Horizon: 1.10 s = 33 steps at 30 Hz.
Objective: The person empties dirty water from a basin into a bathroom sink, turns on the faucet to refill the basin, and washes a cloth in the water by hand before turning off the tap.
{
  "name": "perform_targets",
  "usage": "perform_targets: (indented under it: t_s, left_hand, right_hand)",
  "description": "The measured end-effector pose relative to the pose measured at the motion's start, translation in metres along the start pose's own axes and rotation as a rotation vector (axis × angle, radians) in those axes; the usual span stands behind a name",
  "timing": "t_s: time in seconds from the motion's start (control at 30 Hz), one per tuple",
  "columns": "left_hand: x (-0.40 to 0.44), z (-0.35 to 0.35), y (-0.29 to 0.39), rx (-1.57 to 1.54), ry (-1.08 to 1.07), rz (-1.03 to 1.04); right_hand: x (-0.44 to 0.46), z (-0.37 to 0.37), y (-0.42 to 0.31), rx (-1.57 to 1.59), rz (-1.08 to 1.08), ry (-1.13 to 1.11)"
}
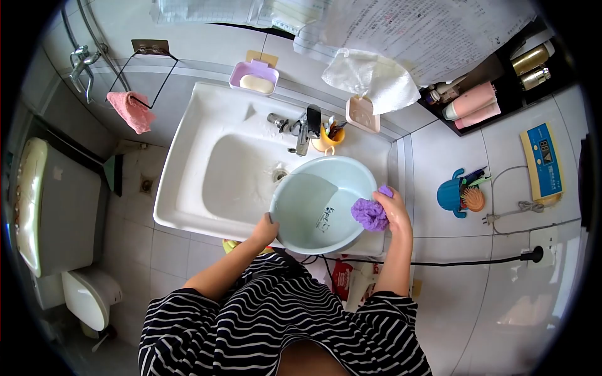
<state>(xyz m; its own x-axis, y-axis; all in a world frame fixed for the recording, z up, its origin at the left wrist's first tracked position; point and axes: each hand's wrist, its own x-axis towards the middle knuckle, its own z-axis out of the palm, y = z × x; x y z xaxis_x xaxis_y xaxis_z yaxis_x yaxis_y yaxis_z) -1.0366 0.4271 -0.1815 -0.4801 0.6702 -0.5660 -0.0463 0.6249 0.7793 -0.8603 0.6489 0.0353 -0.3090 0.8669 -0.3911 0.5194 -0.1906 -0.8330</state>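
Note:
A pale blue-green basin (307, 207) with dark lettering on its inner bottom rests over the right side of the white sink (188, 188). My left hand (266, 229) grips the basin's left rim, its fingers closed on it. On the opposite side, my right hand (395, 210) is closed around a purple cloth (370, 214), which hangs bunched over the basin's right rim. Behind the basin stand the chrome faucet (307, 130) and a yellow cup (328, 139) holding small items.
A lilac soap dish (254, 78) and a pink dish (362, 114) are on the back wall. A pink cloth (132, 111) hangs at the left. A black power cable (464, 263) runs to the right wall. A toilet (88, 301) stands lower left.

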Motion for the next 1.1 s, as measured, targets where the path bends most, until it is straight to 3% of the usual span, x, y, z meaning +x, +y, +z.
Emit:
perform_targets:
  t_s: [1.1]
  left_hand:
    - [0.0, 0.006, -0.006, 0.006, -0.059, -0.056]
  right_hand:
    - [-0.006, 0.027, -0.028, -0.063, -0.091, -0.067]
